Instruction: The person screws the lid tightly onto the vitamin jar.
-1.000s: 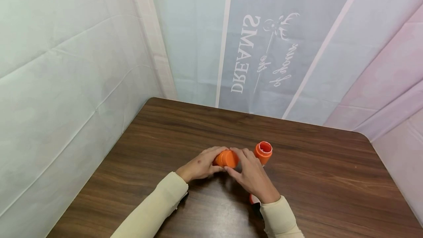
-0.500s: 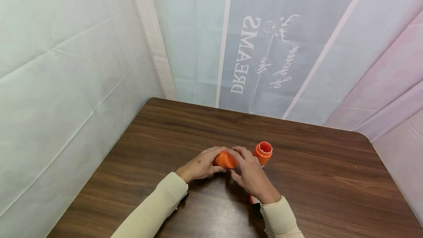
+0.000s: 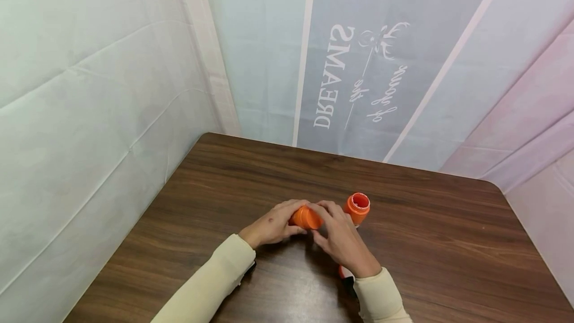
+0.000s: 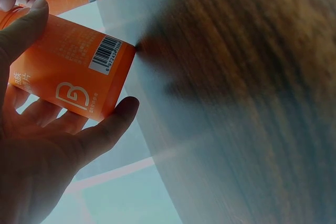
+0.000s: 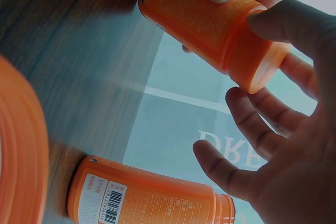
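So the orange bottle point(image 3: 300, 217) is at lower centre of the head view, tilted, left hand point(image 3: 273, 223) wrapped round its body, right hand point(image 3: 343, 236) pinching the cap point(image 5: 252, 59) between thumb and fingers. Looks like cap work to me. I'd hold the body snug without squashing it, spread the fingertips evenly round the rim and turn square to the axis. Mind your knuckles: the uncapped bottle point(image 3: 357, 213) stands right beside that hand.

Can't tell how firm the pinch is, or whether the tilted base touches the table point(image 3: 251, 178). The red-and-white thing point(image 3: 345, 271) by the right sleeve point(image 3: 381, 293) is mostly hidden, and the orange round piece point(image 5: 23, 145) at far left of the right wrist view is cut off; might be the same item, dunno.
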{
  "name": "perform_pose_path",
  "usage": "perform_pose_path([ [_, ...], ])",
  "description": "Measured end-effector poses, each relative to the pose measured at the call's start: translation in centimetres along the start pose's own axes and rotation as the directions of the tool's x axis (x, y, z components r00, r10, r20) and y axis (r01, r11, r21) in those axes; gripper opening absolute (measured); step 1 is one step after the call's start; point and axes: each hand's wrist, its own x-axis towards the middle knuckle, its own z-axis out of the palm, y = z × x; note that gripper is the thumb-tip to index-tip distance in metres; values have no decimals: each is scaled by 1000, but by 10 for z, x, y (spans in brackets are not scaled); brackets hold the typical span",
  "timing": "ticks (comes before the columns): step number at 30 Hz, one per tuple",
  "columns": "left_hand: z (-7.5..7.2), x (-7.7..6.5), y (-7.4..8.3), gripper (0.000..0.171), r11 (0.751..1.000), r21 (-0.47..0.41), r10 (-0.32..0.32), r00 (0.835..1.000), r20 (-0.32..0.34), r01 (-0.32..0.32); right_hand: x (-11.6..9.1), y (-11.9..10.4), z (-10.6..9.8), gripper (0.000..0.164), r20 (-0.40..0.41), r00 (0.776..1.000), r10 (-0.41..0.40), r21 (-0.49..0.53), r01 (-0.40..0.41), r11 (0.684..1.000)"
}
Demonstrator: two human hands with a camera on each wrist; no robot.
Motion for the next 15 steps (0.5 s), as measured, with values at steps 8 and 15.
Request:
perform_pose_path([
  [8, 0, 1, 0, 58, 1000, -12, 8, 1000, 0, -8, 0, 0, 0, 60, 1, 1000, 31, 14, -31, 999],
  [15, 0, 2, 0, 61, 1000, -14, 3, 1000, -3, -3, 1, -1, -2, 60, 3, 998, 55, 18, -55, 998],
])
